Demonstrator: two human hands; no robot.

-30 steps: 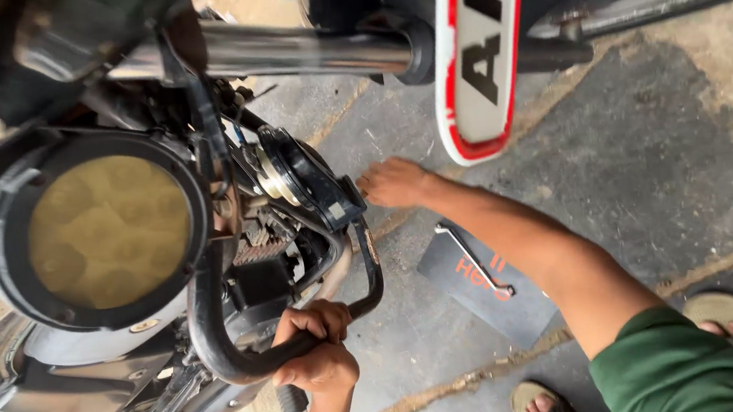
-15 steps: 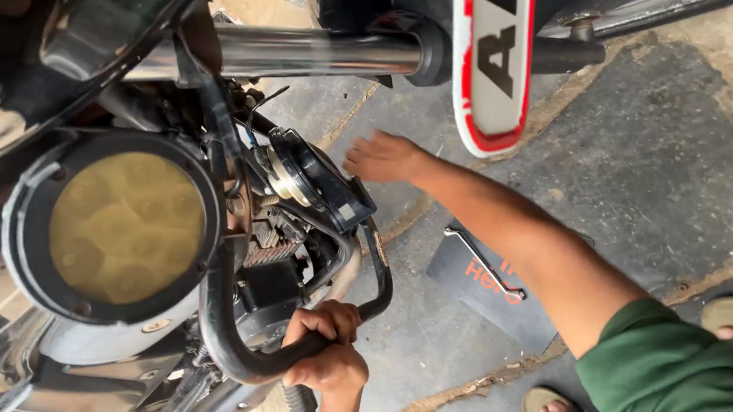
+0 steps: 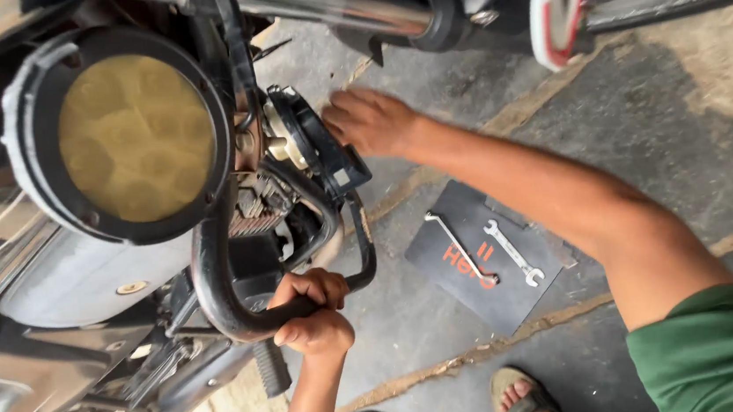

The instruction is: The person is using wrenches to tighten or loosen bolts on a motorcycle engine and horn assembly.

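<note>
Left hand (image 3: 312,315) fisted around black crash guard bar (image 3: 214,281) at six o'clock, right hand (image 3: 369,119) fingers spread, pressing round black engine cover (image 3: 313,149) at twelve o'clock, two spanners (image 3: 512,251) on dark mat (image 3: 480,293) at three o'clock

Curved black crash bar (image 3: 214,281); round black housing (image 3: 317,148), perhaps tilted.

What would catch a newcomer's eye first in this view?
Probably the big round yellow-lensed lamp on the motorcycle at upper left. Just below it, the left hand grips the black crash bar, while the right hand touches a black part beside the lamp. On the ground at right, two spanners lie on a dark mat.
</note>
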